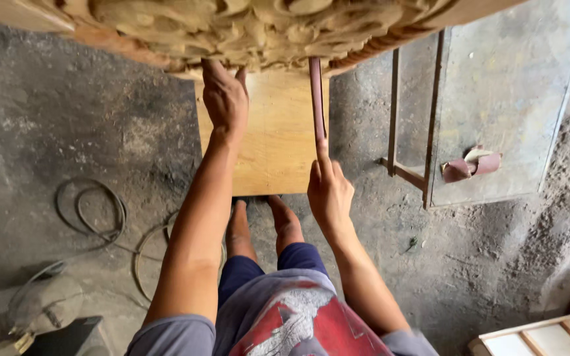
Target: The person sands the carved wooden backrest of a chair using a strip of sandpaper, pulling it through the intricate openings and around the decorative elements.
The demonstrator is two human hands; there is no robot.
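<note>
— Up top?
— Carved wooden panel [258, 29], pale and dusty, deep rounded scrollwork, reddish along the lower edge; cut off by the upper frame.
— Left hand [224, 99]?
— Raised to the panel's lower edge, fingers [214, 71] pressed together and tucked up under the carving; tips hidden.
— Right hand [329, 191]?
— Lower down, pinching a narrow reddish-brown sandpaper strip [316, 99] between thumb and forefinger; strip stretched straight up into the carving, upper end lost among the scrolls.
— Beneath?
— Flat plywood board [275, 145], smooth and yellow, lying on the rough grey concrete floor [67, 118]; bare feet just at its near edge.
— Elsewhere?
— Thin looped cable [94, 211] to the left; rusty metal frame [423, 132] with a grey sheet to the right, a curled roll of sandpaper [473, 165] on it. Pale wooden frame [542, 336] at the lower right corner, mostly cut off.
</note>
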